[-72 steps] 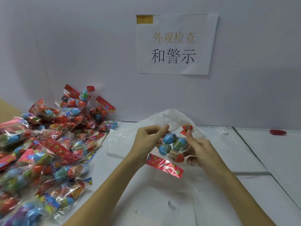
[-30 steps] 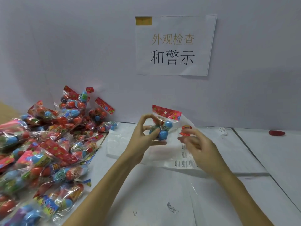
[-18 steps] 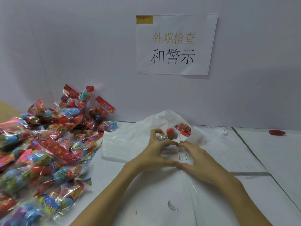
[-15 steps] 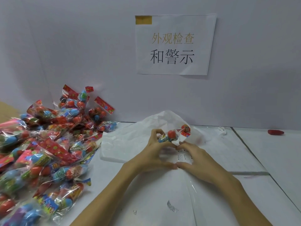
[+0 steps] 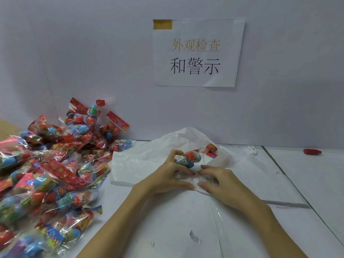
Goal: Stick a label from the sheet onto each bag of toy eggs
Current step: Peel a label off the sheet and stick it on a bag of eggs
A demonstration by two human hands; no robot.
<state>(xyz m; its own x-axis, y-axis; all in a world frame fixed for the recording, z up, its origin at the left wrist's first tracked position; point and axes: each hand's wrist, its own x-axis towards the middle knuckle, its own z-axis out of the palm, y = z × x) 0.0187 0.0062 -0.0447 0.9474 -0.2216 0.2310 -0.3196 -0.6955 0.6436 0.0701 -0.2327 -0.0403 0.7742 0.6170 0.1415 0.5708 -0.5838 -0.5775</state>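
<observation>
One bag [image 5: 189, 159] gripped in left hand [image 5: 168, 174], right hand [image 5: 218, 183] flat with straight fingers on label sheet [image 5: 206, 180] mid-table, big pile [image 5: 46, 174] at left edge likely still unlabelled.

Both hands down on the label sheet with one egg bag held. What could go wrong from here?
1. The left hand holds the bag of toy eggs while also pressing the label sheet; that split grip may let the bag slip.
2. The sheet lies on crinkled clear film, so it could slide as the right hand peels.
3. The pile of bags sits close; labelled and unlabelled could mix.
</observation>
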